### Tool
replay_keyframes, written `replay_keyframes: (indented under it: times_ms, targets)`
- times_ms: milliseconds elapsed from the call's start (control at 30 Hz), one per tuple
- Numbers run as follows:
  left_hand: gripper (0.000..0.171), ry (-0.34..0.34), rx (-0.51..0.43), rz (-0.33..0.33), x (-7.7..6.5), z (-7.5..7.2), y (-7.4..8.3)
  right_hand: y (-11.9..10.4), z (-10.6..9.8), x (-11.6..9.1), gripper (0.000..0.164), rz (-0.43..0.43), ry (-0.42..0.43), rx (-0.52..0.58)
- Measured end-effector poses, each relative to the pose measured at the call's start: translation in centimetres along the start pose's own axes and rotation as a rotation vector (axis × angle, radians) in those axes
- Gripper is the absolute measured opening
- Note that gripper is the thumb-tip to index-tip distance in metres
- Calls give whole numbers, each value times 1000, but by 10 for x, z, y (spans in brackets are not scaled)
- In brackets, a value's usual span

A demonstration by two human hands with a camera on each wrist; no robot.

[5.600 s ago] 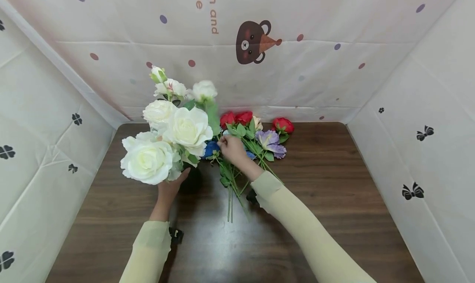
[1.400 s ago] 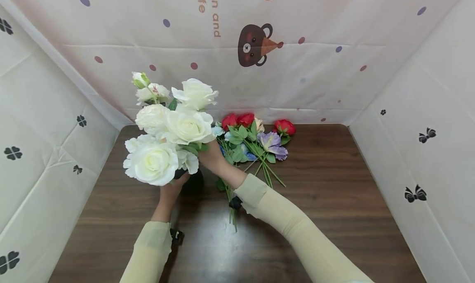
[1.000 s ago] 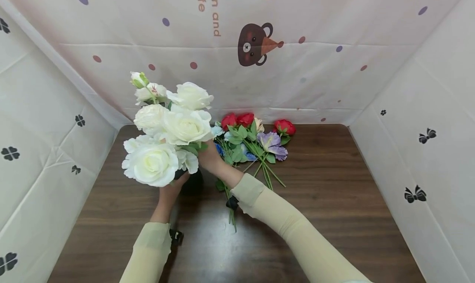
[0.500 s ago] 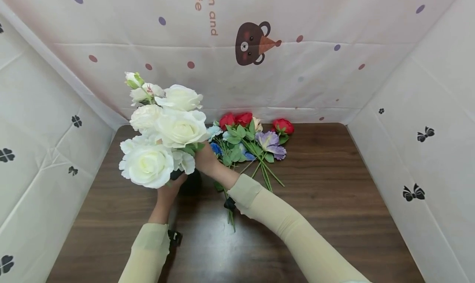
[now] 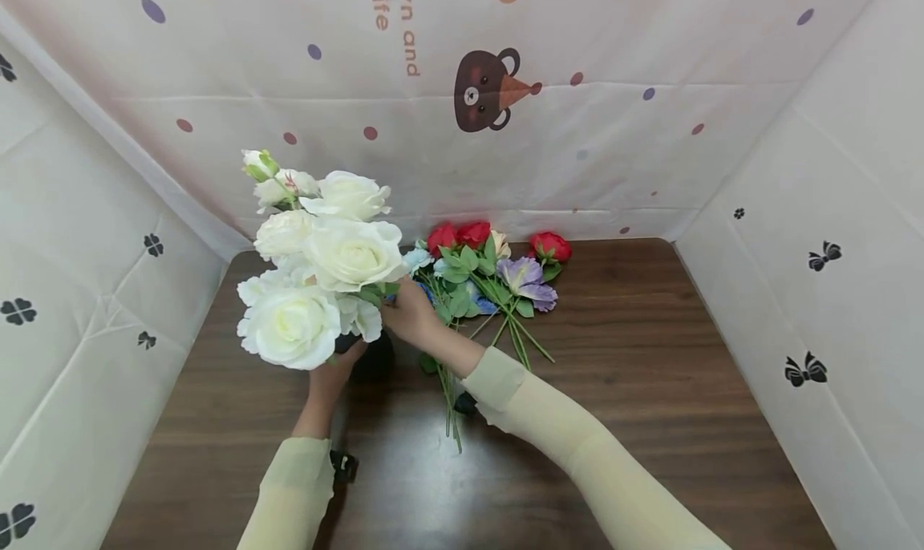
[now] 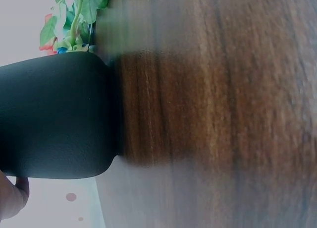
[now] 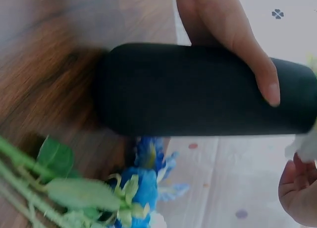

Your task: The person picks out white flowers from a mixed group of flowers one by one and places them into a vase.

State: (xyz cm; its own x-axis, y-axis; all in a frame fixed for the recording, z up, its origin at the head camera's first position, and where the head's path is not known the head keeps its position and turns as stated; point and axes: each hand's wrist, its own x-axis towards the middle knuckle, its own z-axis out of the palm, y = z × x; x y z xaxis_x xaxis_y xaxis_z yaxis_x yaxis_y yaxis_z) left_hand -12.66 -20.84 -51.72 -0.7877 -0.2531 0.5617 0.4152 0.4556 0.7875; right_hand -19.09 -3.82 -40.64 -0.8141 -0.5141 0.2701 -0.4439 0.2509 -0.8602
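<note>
A tall black vase (image 7: pixel 188 89) stands upright on the table, packed with white roses (image 5: pixel 354 253). My left hand (image 5: pixel 334 378) grips its side; in the right wrist view the thumb lies across the black surface. On the far right side of the bouquet is my right hand (image 5: pixel 415 317), its fingertips partly behind petals in the head view. In the right wrist view those fingers are bent close by a white petal (image 7: pixel 302 146); whether they pinch anything cannot be made out.
Loose flowers lie right of the vase: red roses (image 5: pixel 474 234), a purple flower (image 5: pixel 527 281), blue flowers (image 7: pixel 138 193) and green stems (image 5: pixel 520 341). They rest on the dark wood table (image 5: pixel 613 390). A printed cloth wall (image 5: pixel 613 165) rises behind.
The right hand has come from the loose flowers to the bouquet, where another white rose now sits at the upper right. Lately that rose shifted left and the hand drew slightly right. The left hand stays.
</note>
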Motion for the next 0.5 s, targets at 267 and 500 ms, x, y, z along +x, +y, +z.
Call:
replay_keyframes:
  times_ms: [267,500]
  targets:
    - [93,-45,-33,-20,1,-4,1,24,-49,-39,24,42,53,-91]
    - [102,-181,174,47,2,-28,14,58,-98,-92,21,134,96,-254]
